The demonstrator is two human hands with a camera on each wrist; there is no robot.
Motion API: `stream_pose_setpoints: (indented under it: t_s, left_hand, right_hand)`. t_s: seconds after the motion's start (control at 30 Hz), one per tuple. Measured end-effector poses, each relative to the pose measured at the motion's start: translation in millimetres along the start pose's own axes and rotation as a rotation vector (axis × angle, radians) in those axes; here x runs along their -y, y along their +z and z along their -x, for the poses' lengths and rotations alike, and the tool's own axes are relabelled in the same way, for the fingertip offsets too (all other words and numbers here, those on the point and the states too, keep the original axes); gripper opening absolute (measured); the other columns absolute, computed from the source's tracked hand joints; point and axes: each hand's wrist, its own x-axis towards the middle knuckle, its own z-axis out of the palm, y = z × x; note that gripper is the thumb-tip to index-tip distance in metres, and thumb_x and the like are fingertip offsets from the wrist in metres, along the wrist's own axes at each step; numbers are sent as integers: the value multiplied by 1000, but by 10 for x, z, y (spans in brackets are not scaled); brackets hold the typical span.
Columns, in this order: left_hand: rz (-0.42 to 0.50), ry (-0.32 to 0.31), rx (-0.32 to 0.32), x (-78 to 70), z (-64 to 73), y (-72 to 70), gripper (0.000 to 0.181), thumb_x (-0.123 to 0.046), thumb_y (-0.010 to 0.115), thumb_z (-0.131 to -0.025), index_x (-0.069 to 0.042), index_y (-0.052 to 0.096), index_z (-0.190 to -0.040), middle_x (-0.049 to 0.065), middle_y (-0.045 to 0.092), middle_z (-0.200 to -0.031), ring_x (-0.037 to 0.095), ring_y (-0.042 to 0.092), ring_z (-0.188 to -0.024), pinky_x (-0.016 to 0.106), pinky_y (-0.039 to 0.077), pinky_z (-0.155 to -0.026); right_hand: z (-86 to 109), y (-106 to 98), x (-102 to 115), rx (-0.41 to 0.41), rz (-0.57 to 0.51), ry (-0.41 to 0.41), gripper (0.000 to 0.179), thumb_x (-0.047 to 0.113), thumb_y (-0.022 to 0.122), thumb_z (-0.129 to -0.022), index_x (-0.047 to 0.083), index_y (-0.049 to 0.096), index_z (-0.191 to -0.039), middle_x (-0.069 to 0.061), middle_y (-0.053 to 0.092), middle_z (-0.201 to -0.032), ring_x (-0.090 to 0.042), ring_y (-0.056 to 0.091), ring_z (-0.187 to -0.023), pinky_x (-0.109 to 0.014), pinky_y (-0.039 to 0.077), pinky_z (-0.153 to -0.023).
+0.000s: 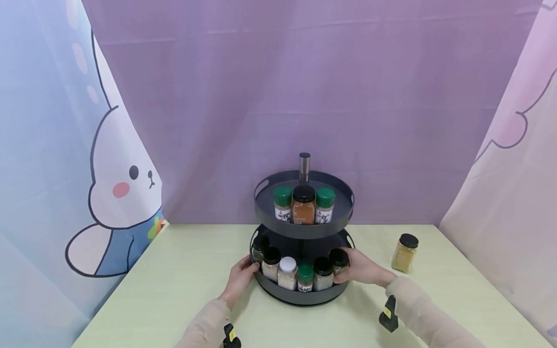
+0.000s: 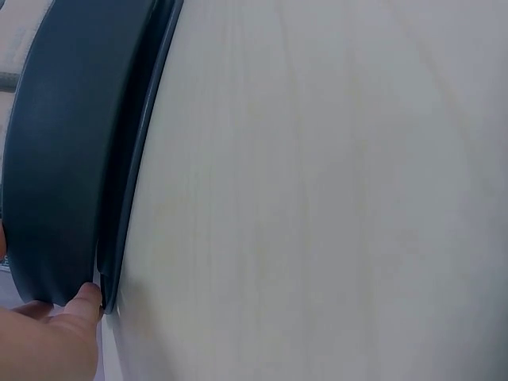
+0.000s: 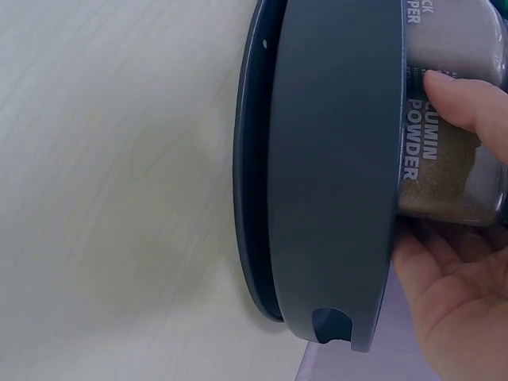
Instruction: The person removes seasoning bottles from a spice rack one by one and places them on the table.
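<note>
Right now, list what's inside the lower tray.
The lower tray holds four black-lidded jars, one white-lidded jar and one green-lidded jar. The right hand grips the rightmost jar. The upper tray covers part of the back, hiding anything there.

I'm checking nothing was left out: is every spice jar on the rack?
No, one black-lidded jar with yellow contents sits on the table, to the right of the two-tier rack.
</note>
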Motion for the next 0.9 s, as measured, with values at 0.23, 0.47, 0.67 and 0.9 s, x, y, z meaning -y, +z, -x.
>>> stream_pose_setpoints:
  t_s: [0.23, 0.47, 0.67, 0.9]
  left_hand:
    - [2, 3, 10, -8, 10, 1, 54, -15, 47, -93, 11, 31, -136, 29, 38, -137, 36, 43, -124, 46, 38, -103]
    - [7, 3, 6, -16, 16, 5, 53, -15, 47, -93, 11, 31, -136, 29, 38, -137, 35, 43, -123, 46, 38, -103]
    - [-8, 2, -7, -12, 6, 9, 52, -14, 47, -93, 10, 33, -136, 29, 40, -136, 34, 45, -122, 45, 39, -102]
    - [-16, 1, -7, -10, 14, 13, 52, -15, 48, -92, 10, 33, -136, 29, 40, -136, 35, 45, -122, 45, 39, -102]
  right_hand:
    - [6, -37, 11, -5, -10, -20, 55, 16, 80, -66, 2, 56, -113, -10, 62, -107, -19, 58, -90, -32, 50, -75]
    - [20, -110, 39, -17, -43, -33, 52, 17, 79, -68, 3, 56, -113, -11, 63, -106, -17, 60, -85, -28, 51, -72]
    - [18, -154, 45, -39, -20, -45, 52, 18, 79, -68, 4, 58, -113, -9, 64, -106, -15, 60, -86, -27, 50, -74]
    - [7, -223, 37, -76, 14, -50, 58, 23, 81, -66, 7, 57, -117, -9, 63, -113, -17, 59, -95, -30, 49, -81]
